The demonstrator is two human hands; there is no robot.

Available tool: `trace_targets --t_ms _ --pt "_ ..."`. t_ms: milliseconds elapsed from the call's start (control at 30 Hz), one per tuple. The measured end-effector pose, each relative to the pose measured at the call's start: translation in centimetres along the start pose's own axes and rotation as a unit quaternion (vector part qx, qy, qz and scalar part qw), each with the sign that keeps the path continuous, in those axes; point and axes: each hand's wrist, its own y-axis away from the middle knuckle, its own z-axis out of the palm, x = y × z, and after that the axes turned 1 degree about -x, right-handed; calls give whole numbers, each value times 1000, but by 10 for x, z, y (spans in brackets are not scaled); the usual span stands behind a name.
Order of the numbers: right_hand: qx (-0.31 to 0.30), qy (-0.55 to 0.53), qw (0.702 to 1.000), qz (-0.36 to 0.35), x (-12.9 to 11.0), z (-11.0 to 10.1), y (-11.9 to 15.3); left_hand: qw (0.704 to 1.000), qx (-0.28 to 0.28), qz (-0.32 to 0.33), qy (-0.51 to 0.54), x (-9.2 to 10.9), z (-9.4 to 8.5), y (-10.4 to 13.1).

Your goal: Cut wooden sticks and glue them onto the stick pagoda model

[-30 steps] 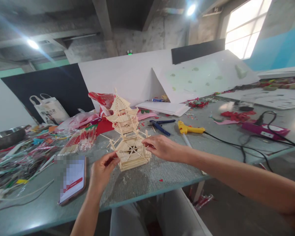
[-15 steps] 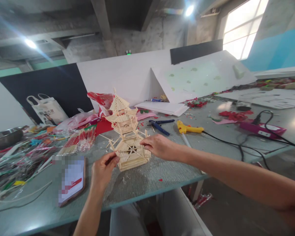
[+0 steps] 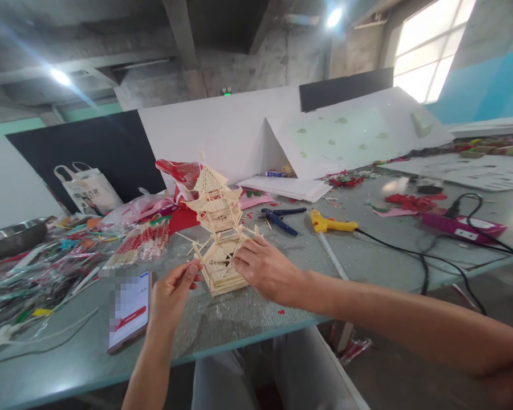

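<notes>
Fingertips of bare left hand (image 3: 171, 290) pinch left corner of pale wooden-stick pagoda model (image 3: 219, 219), upright on grey desk (image 3: 235, 324); bare right hand (image 3: 270, 270) has shifted inward, masking model's lower right; curled grip, contents untellable.

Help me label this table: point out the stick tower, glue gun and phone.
Stick tower (image 3: 219, 218), head view: its middle section.
Glue gun (image 3: 336, 225), head view: its handle.
Phone (image 3: 133, 310), head view: its screen.

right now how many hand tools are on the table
2: a blue pliers-like tool right of the stick pagoda, beyond the right hand, and a yellow glue gun farther right. The clutter at left may hide more.
</notes>
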Motion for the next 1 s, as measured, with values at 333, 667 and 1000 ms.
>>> trace_targets --t_ms 333,667,1000 --pt "36 40 998 -33 -16 27 -26 997 -36 41 -61 -8 0 -9" --pt "34 34 999 -16 -15 33 -29 998 -49 27 -37 2 9 -10" --pt "22 30 999 -6 -15 35 -27 998 -54 25 -32 -2 10 -12"
